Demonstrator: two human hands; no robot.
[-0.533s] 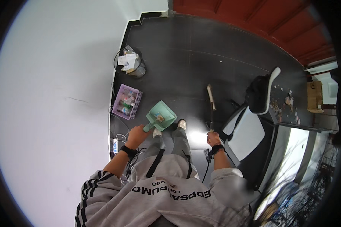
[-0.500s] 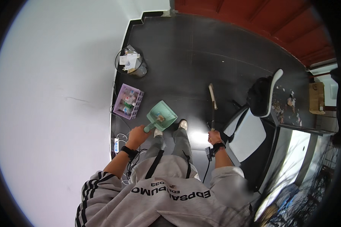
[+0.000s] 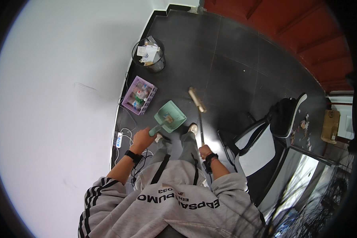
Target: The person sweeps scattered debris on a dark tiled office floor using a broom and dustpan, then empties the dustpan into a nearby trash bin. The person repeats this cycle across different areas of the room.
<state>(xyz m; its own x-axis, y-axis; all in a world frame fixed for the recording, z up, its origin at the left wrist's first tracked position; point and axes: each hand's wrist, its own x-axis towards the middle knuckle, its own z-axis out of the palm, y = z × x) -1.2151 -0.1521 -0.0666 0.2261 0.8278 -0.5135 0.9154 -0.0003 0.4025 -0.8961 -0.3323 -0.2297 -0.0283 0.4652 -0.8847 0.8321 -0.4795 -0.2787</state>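
Note:
My left hand [image 3: 143,140] is closed round the handle of a pale green dustpan [image 3: 173,122], just ahead of my feet. Some crumpled scraps [image 3: 168,118] lie in its pan. Closed round a thin stick, my right hand [image 3: 205,151] holds a broom [image 3: 196,99]. The pale, narrow broom head is slightly blurred and points away from me, to the right of the dustpan and apart from it. Whether its bristles touch the floor I cannot tell.
Left of the dustpan stands a purple crate [image 3: 129,104] of plastic bottles; beyond it, a wire bin [image 3: 159,65] holds paper. Cables and a power strip [image 3: 119,139] run along the wall. On the right are a chair [image 3: 258,150], scattered litter [image 3: 304,126] and a cardboard box [image 3: 330,126].
My right hand has moved left, bringing the broom nearer the dustpan. The dustpan stays in my left hand, almost unmoved. The view has shifted, so the chair and bin appear elsewhere.

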